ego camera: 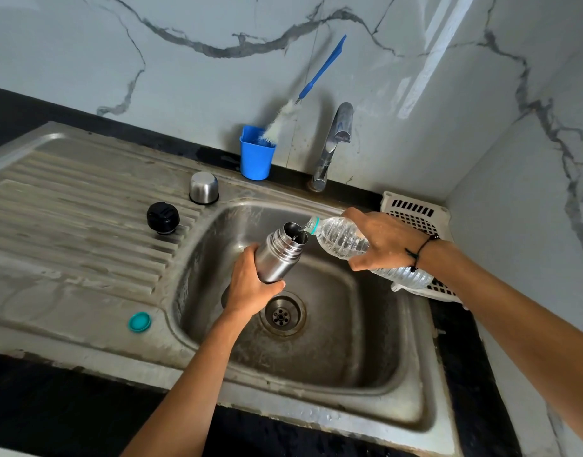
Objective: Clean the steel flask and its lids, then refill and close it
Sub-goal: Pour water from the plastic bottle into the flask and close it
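1. The steel flask point(278, 255) is held over the sink basin point(320, 364), tilted with its open mouth up and to the right, above and slightly left of the drain point(282, 313).
2. The left hand point(250, 288) is wrapped around the flask's lower body, fingers closed on it and thumb across the front.
3. The right hand point(384, 240) grips a clear plastic water bottle point(349, 244) from above, fingers curled round its ribbed middle. The bottle lies nearly level, its neck with the teal ring right at the flask's mouth.
4. Water appears to be running from the bottle into the flask, though the stream itself is hard to make out.
5. A dark thread bracelet point(419, 250) sits on the right wrist.
6. On the ribbed drainboard left of the basin stand the steel cup lid point(203, 188), upside down, and nearer the viewer the black stopper point(162, 217).
7. A teal bottle cap point(139, 321) lies on the sink's flat rim, just left of the basin's near-left corner.
8. Behind the basin a blue cup point(255, 155) holds a bottle brush point(311, 84) with a blue handle leaning on the marble wall; the tap point(333, 145) stands to its right.
9. A white slotted basket point(419, 216) sits at the basin's right, partly under the bottle.
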Demonstrator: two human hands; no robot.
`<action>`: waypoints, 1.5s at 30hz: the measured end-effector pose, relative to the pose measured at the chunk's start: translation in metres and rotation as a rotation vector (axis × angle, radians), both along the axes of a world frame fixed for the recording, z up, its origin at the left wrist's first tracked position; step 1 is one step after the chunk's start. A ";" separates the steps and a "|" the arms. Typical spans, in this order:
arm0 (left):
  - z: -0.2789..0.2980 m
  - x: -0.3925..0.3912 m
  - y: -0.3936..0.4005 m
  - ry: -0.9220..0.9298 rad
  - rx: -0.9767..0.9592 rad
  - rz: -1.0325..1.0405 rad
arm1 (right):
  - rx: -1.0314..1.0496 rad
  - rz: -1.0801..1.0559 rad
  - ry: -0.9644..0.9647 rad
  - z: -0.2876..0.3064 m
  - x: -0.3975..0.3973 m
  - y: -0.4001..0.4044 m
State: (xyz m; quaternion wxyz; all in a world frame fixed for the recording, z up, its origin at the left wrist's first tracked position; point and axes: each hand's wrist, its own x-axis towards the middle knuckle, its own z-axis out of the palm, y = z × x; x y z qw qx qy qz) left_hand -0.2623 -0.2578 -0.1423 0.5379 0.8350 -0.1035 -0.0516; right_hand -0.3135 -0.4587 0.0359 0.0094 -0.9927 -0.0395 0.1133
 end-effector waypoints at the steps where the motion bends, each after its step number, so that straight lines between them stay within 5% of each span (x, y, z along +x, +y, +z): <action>1: 0.000 0.000 0.000 0.000 0.002 -0.001 | -0.001 0.003 -0.002 0.000 0.000 0.000; 45: 0.002 -0.003 -0.001 -0.003 0.030 0.001 | -0.079 0.020 0.020 0.002 -0.002 0.001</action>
